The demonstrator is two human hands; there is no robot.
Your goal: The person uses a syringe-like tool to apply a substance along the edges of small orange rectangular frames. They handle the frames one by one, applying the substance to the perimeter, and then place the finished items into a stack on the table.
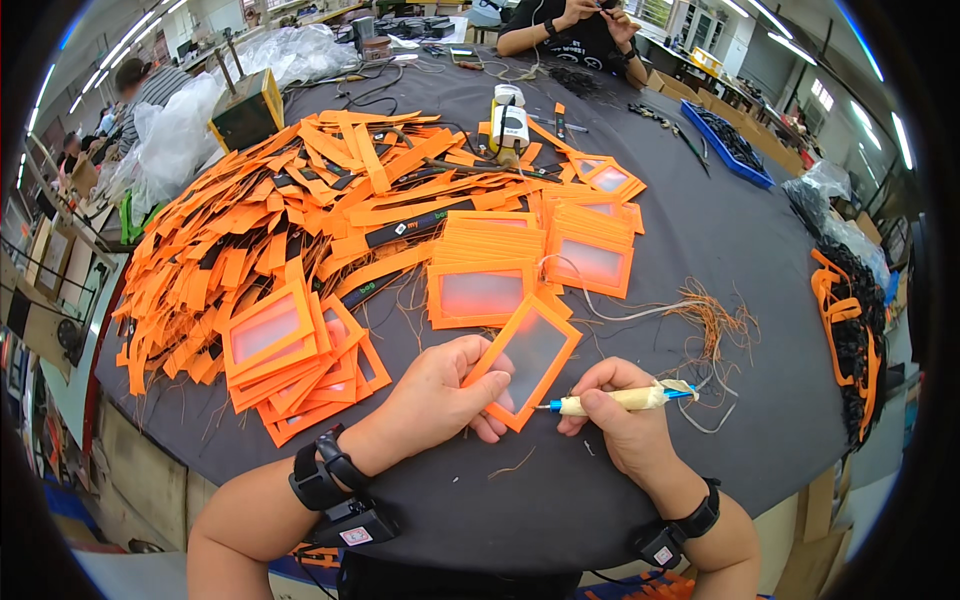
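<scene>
My left hand (440,395) is closed on an orange-framed clear window pouch (538,352), tilted, with thumb on top and fingers beneath. My right hand (630,430) grips a pen-like tool (625,400) with a tape-wrapped handle and blue ends. Its thin metal tip is at the pouch's lower right edge; whether it touches, I cannot tell. Just beyond my hands stand a stack of similar pouches (482,295) and a second stack (595,260). Another loose stack (268,335) lies left of my left hand. A white cord (640,316) runs among loose orange threads (715,315).
A big heap of orange and black straps (220,230) covers the table's left. Behind the stacks is a white and yellow bottle-like object (510,128). A blue tray (730,145) sits far right, a black-and-orange bundle (850,340) at the right edge. Across the table, a person (575,40) handles something small.
</scene>
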